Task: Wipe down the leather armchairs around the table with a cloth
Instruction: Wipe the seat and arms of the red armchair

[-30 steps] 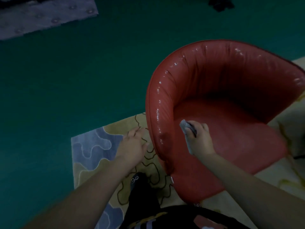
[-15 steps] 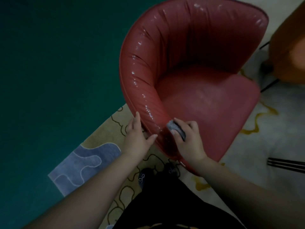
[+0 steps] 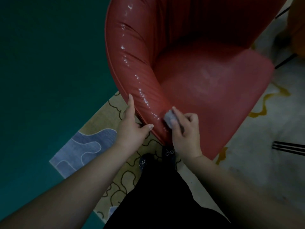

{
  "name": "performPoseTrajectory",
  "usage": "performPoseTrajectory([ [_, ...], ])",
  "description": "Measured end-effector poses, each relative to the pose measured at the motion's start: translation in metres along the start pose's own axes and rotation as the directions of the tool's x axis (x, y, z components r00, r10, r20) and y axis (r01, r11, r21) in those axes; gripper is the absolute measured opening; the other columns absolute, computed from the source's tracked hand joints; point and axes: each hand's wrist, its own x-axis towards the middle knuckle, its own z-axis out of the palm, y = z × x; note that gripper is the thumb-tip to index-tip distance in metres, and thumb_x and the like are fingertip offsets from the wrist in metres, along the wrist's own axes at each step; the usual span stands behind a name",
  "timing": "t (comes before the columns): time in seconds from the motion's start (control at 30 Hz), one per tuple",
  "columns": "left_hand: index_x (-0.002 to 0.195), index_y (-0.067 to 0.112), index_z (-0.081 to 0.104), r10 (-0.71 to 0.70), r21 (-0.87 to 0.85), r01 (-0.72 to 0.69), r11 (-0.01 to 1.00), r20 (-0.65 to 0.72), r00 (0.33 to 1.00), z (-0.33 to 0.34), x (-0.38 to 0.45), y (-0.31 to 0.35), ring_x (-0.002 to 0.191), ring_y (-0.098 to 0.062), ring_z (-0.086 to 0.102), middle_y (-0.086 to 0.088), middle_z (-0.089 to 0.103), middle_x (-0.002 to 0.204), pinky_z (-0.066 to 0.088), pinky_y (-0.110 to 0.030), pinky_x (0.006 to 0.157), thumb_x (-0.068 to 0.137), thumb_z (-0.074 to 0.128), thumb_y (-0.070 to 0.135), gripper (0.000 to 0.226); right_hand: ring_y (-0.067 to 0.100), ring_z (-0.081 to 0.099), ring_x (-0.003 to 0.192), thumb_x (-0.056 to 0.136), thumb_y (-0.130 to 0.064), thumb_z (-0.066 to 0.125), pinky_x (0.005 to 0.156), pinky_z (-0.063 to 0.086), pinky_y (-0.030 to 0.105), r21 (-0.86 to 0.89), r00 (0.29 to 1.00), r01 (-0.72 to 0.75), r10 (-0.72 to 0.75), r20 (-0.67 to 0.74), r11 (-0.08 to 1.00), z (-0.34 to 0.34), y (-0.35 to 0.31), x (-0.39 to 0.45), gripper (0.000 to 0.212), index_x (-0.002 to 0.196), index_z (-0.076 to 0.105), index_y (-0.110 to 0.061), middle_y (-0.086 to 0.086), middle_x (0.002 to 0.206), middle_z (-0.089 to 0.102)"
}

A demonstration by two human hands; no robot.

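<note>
right hand grips a small grey cloth on a glossy red leather armchair's near arm; left hand, fingers straight, steadies it; seat likely unwiped.

The red leather armchair stands on a patterned rug, its arm glossy with wet streaks. A small grey cloth lies bunched against that arm's near end.

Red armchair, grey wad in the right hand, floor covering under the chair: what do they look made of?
Red armchair: looks like leather or a glossy leather-like vinyl, with bright highlights and fine creases along the arm; which one is unclear.
Grey cloth: soft fabric, matte, bunched in the right hand.
Rug: flat textile, matte, with outlined colour patches.
</note>
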Motion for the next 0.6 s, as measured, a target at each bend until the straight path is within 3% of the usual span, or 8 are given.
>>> performPoseTrajectory([
  [0.07,0.150,0.045,-0.009,0.000,0.024,0.000,1.000,-0.010,1.000,0.000,-0.001,-0.003,0.103,-0.023,0.063,0.005,0.032,0.155,0.052,-0.026,0.083,0.081,0.076,0.020,0.112,0.016,0.045,0.096,0.091,-0.020,0.058,0.094,0.036,0.016,-0.049,0.984,0.143,-0.136,0.119,0.989,0.001,0.001,-0.006,0.039,0.131,0.055,-0.019,0.004,0.102,0.037],
  [0.1,0.150,0.046,-0.008,-0.006,0.029,0.006,1.000,-0.009,1.000,-0.001,-0.001,-0.003,0.090,-0.018,0.064,0.002,0.036,0.153,0.050,-0.021,0.075,0.081,0.076,0.021,0.112,0.015,0.045,0.097,0.091,-0.017,0.060,0.094,0.035,0.015,-0.063,0.983,0.129,-0.120,0.137,0.990,0.003,0.003,-0.003,0.040,0.130,0.056,-0.019,0.005,0.102,0.036],
  [0.17,0.150,0.046,-0.008,-0.017,0.030,0.018,0.999,-0.016,1.000,-0.001,-0.001,-0.002,0.078,-0.012,0.063,0.003,0.036,0.153,0.047,-0.017,0.070,0.080,0.077,0.023,0.112,0.010,0.045,0.093,0.091,-0.014,0.060,0.091,0.034,0.007,-0.021,0.997,-0.036,0.037,0.070,0.999,0.008,0.004,0.007,0.039,0.130,0.056,-0.022,0.002,0.102,0.037],
  [0.23,0.150,0.046,-0.008,-0.023,0.026,0.023,0.999,-0.014,1.000,-0.001,-0.001,0.000,0.078,-0.011,0.064,0.010,0.027,0.157,0.048,-0.015,0.073,0.080,0.077,0.023,0.112,0.004,0.046,0.087,0.093,-0.016,0.058,0.086,0.036,0.002,0.083,0.983,-0.182,0.181,0.025,0.980,0.008,0.003,0.012,0.037,0.129,0.056,-0.025,-0.003,0.099,0.038],
  [0.3,0.149,0.046,-0.009,-0.023,0.035,0.023,0.999,-0.013,1.000,-0.001,-0.001,0.000,0.076,-0.009,0.064,0.009,0.029,0.157,0.046,-0.011,0.069,0.080,0.077,0.023,0.112,0.001,0.044,0.087,0.092,-0.015,0.058,0.085,0.036,0.002,0.079,0.997,-0.078,0.076,0.021,0.994,0.002,0.000,0.007,0.037,0.129,0.057,-0.022,-0.001,0.099,0.039],
  [0.4,0.149,0.047,-0.009,-0.032,0.036,0.032,0.999,-0.004,0.999,0.000,0.000,-0.002,0.069,-0.004,0.060,0.002,0.045,0.147,0.041,-0.005,0.060,0.081,0.076,0.023,0.112,0.007,0.041,0.095,0.088,-0.011,0.062,0.093,0.036,0.009,-0.004,0.977,0.165,-0.163,0.134,0.986,0.000,0.001,-0.006,0.040,0.127,0.058,-0.017,0.007,0.101,0.038],
  [0.5,0.149,0.048,-0.009,-0.033,0.024,0.033,0.999,-0.008,0.999,0.000,0.000,-0.002,0.068,0.000,0.061,0.007,0.038,0.152,0.043,-0.005,0.059,0.081,0.077,0.024,0.112,0.009,0.045,0.095,0.090,-0.010,0.061,0.096,0.038,0.013,0.014,0.996,0.005,-0.006,0.092,1.000,0.007,0.002,0.005,0.038,0.127,0.059,-0.021,0.002,0.100,0.038],
  [0.6,0.149,0.047,-0.009,-0.026,0.027,0.026,0.999,-0.010,1.000,-0.001,-0.001,-0.001,0.075,-0.001,0.062,0.013,0.025,0.158,0.047,-0.008,0.064,0.081,0.077,0.024,0.112,0.005,0.050,0.091,0.091,-0.015,0.060,0.093,0.042,0.014,0.166,0.984,-0.178,0.174,0.035,0.970,0.006,0.001,0.003,0.036,0.121,0.059,-0.035,-0.008,0.097,0.040],
])
